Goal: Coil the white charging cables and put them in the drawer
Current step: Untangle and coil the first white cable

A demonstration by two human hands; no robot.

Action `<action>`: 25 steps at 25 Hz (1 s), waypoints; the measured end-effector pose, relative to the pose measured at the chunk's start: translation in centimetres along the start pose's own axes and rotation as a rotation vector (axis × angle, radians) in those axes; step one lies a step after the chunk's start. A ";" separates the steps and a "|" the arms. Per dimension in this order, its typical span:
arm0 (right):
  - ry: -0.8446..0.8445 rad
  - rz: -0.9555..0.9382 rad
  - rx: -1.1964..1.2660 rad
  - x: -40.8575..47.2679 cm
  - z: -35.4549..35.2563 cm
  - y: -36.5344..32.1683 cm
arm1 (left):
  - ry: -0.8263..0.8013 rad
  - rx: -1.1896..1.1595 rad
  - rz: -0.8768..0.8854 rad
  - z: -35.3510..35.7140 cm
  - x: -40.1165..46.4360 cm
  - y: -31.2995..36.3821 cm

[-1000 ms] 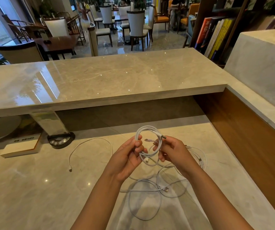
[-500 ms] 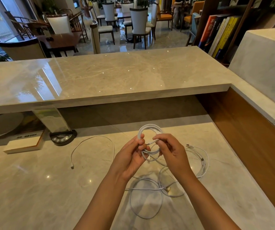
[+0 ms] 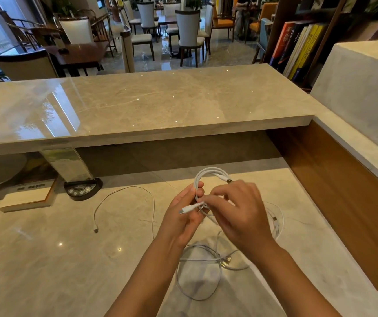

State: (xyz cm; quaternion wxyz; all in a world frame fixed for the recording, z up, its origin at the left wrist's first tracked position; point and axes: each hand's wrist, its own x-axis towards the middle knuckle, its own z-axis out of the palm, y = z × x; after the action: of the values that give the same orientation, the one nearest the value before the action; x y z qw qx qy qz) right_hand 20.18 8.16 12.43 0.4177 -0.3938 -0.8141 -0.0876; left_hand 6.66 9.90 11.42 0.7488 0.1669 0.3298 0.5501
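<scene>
Two hands coiling a white charging cable above a marble desk.

Left hand [image 3: 184, 216] gripping the coiled cable [image 3: 208, 177], loop upright above the fingers, one plug [image 3: 186, 209] poking out leftward. Right hand [image 3: 240, 213] pinching the cable's end just beside it. More loose white cables [image 3: 198, 277] lying tangled on the desk [image 3: 46, 259] below, another single cable [image 3: 124, 195] to the left. No drawer in view.

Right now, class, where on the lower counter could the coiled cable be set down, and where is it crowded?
Bare stone lies at near left, below the thin cable and the book. Another bare strip runs between the hands and the wooden wall panel. It is crowded under the wrists, where loose cables tangle.
</scene>
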 end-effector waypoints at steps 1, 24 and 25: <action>0.053 0.062 0.088 -0.1 -0.2 -0.5 | -0.001 -0.022 -0.008 -0.1 0.0 0.0; -0.786 0.750 0.756 6.2 -4.1 5.1 | -0.224 0.460 -0.049 0.4 -1.5 2.3; -0.760 0.752 0.775 6.2 -3.9 4.8 | -0.199 0.448 -0.054 0.5 -1.5 2.4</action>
State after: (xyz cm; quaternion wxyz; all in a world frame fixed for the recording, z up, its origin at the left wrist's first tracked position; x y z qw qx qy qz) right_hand 23.82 13.07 18.67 0.2149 -0.4758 -0.6845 0.5089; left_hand 5.04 9.37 13.67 0.7364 0.3731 0.3727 0.4238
